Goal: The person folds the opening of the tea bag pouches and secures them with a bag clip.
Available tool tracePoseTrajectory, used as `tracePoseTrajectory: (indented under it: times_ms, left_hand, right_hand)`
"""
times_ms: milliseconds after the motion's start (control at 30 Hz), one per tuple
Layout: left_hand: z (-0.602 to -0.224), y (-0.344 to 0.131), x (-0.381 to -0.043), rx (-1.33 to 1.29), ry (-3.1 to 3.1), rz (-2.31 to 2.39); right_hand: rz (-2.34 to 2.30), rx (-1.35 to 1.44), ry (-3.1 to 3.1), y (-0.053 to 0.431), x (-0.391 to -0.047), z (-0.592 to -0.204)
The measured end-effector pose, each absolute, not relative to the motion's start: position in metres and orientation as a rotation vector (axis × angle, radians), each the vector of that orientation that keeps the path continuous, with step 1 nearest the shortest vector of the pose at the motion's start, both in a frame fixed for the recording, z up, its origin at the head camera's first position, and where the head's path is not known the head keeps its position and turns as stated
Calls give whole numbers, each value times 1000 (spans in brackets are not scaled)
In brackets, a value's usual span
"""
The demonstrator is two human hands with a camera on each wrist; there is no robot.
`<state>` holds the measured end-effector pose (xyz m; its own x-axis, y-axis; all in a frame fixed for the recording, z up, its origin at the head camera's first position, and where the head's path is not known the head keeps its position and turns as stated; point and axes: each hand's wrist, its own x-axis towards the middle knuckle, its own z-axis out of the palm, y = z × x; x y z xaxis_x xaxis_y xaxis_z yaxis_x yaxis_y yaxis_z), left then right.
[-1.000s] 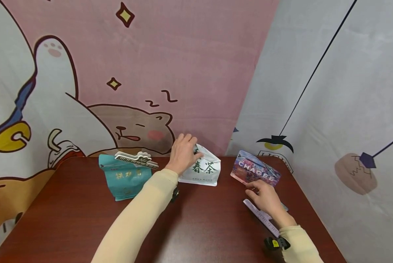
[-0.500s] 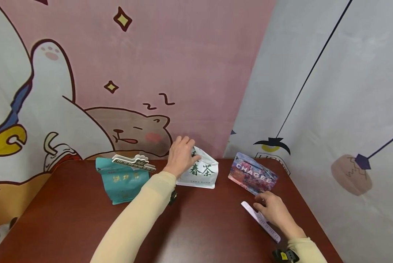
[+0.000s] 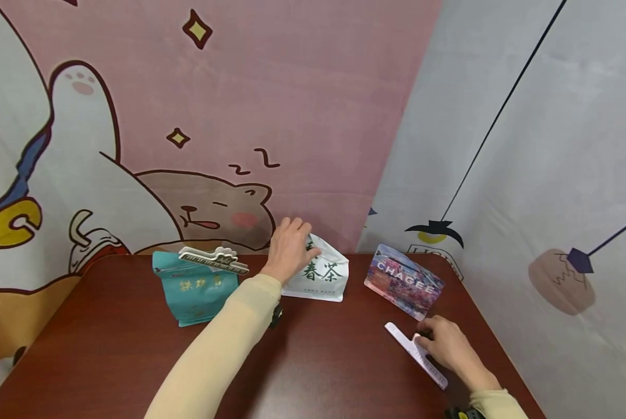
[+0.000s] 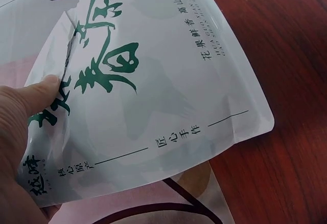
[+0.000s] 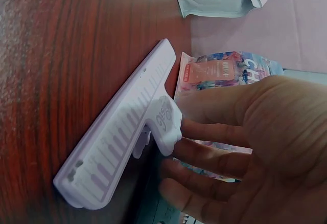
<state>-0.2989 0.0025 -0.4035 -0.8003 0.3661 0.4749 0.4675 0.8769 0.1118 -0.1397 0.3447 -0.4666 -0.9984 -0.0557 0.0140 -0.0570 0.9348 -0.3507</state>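
Observation:
My left hand (image 3: 287, 249) grips the upper left corner of a white tea pouch (image 3: 325, 273) with green characters, standing on the table. In the left wrist view the thumb (image 4: 38, 93) presses on the pouch front; the other fingers are mostly hidden behind it. At the right lies a lilac piano-patterned bag clip (image 3: 416, 356). Thumb and fingertips of my right hand (image 3: 451, 348) are at the clip's handle (image 5: 166, 124), loosely bent; whether they touch it I cannot tell. Just beyond, a colourful CHAGEE pouch (image 3: 404, 281) leans back, partly covered by the right hand in its wrist view.
A teal pouch (image 3: 200, 294) stands at the left with a white piano-patterned clip (image 3: 214, 259) across its top. Behind the brown table (image 3: 313, 361) hangs a cartoon-printed cloth (image 3: 323, 116). Something dark teal (image 5: 161, 206) lies below the right fingers, partly hidden.
My right hand has drawn away from the CHAGEE pouch, back and right, to the lilac clip's handle. The left hand stays on the white pouch. The head view has shifted slightly.

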Motion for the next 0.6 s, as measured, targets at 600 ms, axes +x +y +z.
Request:
tracePoseTrajectory:
  times_ms: [600]
  left_hand:
    - [-403, 3, -299, -612, -2600, -315]
  right_hand:
    - [507, 72, -3165, 350, -137, -469]
